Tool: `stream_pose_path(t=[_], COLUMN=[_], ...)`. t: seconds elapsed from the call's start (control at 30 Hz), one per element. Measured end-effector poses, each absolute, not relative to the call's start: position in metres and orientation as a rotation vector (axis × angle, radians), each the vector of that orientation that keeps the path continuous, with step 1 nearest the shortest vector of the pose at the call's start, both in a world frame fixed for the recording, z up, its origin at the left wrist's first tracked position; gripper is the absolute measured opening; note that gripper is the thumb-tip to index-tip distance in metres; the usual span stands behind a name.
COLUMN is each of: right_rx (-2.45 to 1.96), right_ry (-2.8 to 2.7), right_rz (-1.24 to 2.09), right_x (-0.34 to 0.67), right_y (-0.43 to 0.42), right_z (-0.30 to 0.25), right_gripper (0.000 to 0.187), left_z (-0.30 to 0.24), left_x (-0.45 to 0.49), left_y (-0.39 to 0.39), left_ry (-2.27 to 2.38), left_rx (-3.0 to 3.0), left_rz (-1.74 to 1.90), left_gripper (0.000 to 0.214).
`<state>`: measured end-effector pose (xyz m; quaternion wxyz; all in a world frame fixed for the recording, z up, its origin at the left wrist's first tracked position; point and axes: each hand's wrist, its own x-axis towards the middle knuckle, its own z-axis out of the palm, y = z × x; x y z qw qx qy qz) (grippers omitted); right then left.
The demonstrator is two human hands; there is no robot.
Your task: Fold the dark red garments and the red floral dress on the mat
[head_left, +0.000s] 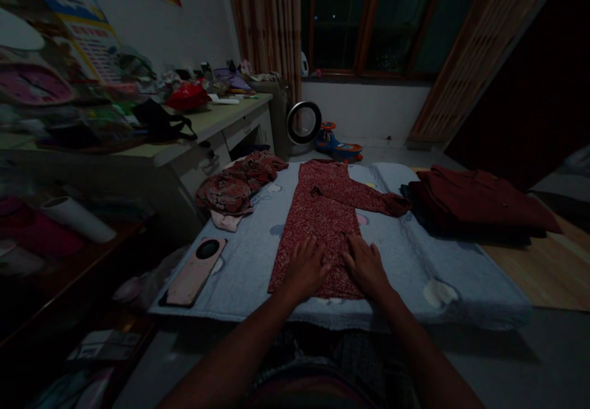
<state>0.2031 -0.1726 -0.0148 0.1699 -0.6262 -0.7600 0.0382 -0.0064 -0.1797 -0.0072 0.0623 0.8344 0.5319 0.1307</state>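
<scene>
A dark red patterned long-sleeved garment lies spread on the blue-grey cloth of the table, its collar end away from me. One sleeve is folded across its body and the cuff reaches out to the right. My left hand rests on the lower part of the garment, fingers stretched out. At the garment's lower right edge, my right hand lies with its fingers apart, touching the fabric. Neither hand grips anything that I can see.
A crumpled reddish-brown patterned garment lies at the left back, with a pink phone nearer me. On the right is a stack of folded dark red and dark clothes. A cluttered desk stands at the left, and a blue ride-on toy beyond the table.
</scene>
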Motion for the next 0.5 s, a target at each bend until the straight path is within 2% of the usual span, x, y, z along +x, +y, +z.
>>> stream_pose_path(t=[0.17,0.3,0.5], right_rx=[-1.794,-1.711,-1.600], right_ry=[-2.110,-2.143,-2.279], right_rz=[0.231,0.224,0.244], right_x=[0.218,0.210,0.184], right_y=[-0.164,-0.133,-0.085], right_z=[-0.008,0.008,0.019], right_gripper=[0.055,0.049,0.042], left_z=[0.012,0.027,0.006], left_x=[-0.013,-0.025,-0.041], left_y=[-0.165,-0.129,-0.089], left_ry=[1.505,1.537,1.796], left_rx=[2.353,2.368,2.452], left_rz=[0.279,0.381,0.306], left_gripper=[0.055,0.053,0.053])
